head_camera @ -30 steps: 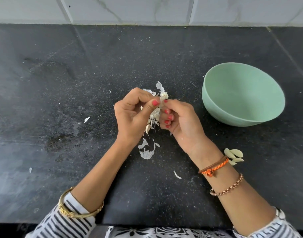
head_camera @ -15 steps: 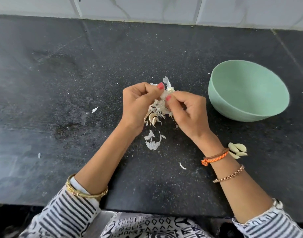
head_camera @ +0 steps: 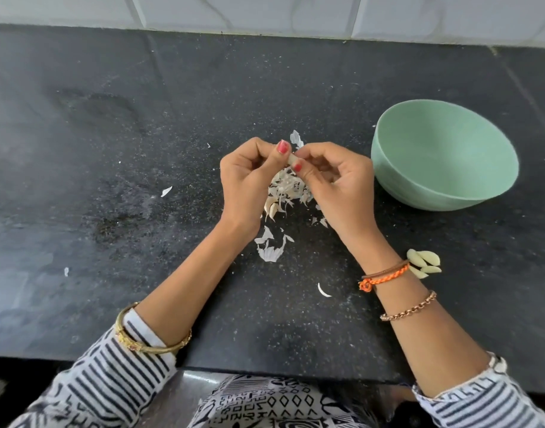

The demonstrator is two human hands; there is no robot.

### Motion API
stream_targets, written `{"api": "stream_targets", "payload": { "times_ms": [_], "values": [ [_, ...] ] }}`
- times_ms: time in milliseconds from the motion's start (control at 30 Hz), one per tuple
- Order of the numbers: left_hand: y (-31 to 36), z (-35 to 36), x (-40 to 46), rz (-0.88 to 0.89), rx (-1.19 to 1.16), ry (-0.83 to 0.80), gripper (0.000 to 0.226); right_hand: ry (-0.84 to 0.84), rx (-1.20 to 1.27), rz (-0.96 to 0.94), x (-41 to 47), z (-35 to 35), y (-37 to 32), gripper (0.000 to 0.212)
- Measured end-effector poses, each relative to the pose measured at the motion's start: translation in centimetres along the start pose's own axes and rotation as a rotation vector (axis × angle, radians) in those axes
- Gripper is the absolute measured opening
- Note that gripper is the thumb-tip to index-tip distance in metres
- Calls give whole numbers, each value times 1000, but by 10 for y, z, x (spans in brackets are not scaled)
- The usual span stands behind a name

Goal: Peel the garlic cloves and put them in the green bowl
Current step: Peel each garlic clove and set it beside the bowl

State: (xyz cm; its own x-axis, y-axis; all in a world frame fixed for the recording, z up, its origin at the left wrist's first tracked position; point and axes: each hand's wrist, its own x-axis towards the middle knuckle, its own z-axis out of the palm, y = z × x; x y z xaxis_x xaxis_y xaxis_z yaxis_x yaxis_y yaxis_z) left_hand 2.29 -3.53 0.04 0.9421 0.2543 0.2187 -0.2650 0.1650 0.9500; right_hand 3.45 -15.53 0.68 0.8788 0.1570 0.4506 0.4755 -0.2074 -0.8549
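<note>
Black bench mid-span, I see my left hand (head_camera: 249,183) and right hand (head_camera: 333,183) both pinching one garlic clove (head_camera: 291,158) above papery skins (head_camera: 288,188), the green bowl (head_camera: 444,156) toward its right edge.

Count on the black worktop (head_camera: 110,180): one green bowl (head_camera: 444,156), at right. Peeled garlic cloves (head_camera: 424,262): a cluster near right of the right wrist, four visible, possibly more hidden behind the arm. One clove (head_camera: 292,158) pinched between two hands: left hand (head_camera: 249,183), right hand (head_camera: 336,186). Garlic skins (head_camera: 269,247): one main heap beneath the hands, number of pieces indeterminable; at least four stray flakes (head_camera: 166,191) lying apart.
</note>
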Motion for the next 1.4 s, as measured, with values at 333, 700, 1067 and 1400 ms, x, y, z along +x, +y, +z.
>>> {"api": "stream_targets", "payload": {
  "times_ms": [333,700,1067,1400],
  "values": [
    [-3,1,-3,237,138,-28,8,0,357,410,2,-1,-13,30],
    [-7,-1,3,73,29,-40,16,79,-166,0,-1,5,-4,14],
    [-1,5,2,-264,-224,-32,32,254,-524,-506,1,16,9,26],
    [-2,2,-2,154,-19,5,7,172,518,467,-4,22,-21,30]
  ]
}}
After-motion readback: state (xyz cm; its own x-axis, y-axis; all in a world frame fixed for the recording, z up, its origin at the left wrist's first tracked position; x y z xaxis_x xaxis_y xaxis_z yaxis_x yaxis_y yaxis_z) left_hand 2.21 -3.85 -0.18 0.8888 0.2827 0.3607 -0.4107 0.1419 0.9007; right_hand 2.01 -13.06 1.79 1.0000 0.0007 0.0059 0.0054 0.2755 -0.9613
